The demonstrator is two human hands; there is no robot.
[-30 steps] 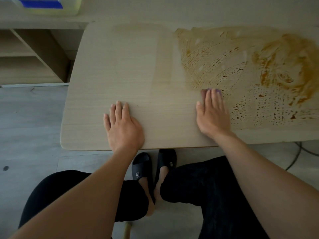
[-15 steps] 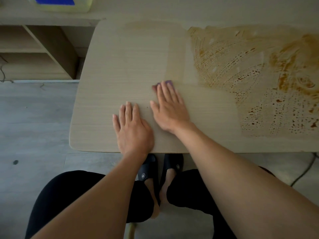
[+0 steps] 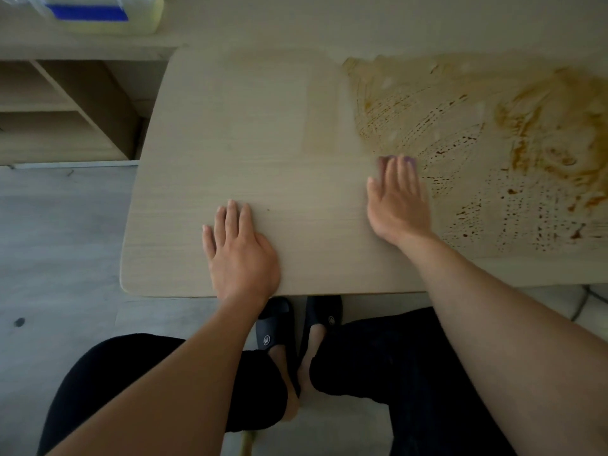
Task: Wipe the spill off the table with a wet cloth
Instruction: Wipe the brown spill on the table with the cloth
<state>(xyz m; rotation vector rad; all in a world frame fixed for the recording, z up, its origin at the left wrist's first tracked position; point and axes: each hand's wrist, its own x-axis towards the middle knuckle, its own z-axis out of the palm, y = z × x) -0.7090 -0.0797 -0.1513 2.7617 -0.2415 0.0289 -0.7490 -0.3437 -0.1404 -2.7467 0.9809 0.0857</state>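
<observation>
A wide brown smeared spill (image 3: 513,149) covers the right half of the light wooden table (image 3: 250,133). My right hand (image 3: 398,199) lies flat with straight fingers on a small purple cloth (image 3: 409,160), pressing it against the table at the spill's left edge. Only a sliver of the cloth shows past the fingertips. My left hand (image 3: 240,251) rests flat on the tabletop near the front edge, fingers straight, holding nothing.
A yellow and blue container (image 3: 98,14) stands on a counter at the far left. Open wooden shelves (image 3: 65,106) are left of the table. My legs and black slippers (image 3: 273,327) are below the table's front edge. A cable (image 3: 589,301) lies on the floor at right.
My right hand swept the cloth left next to my left hand, then back right to the spill's edge. The left hand stayed put.
</observation>
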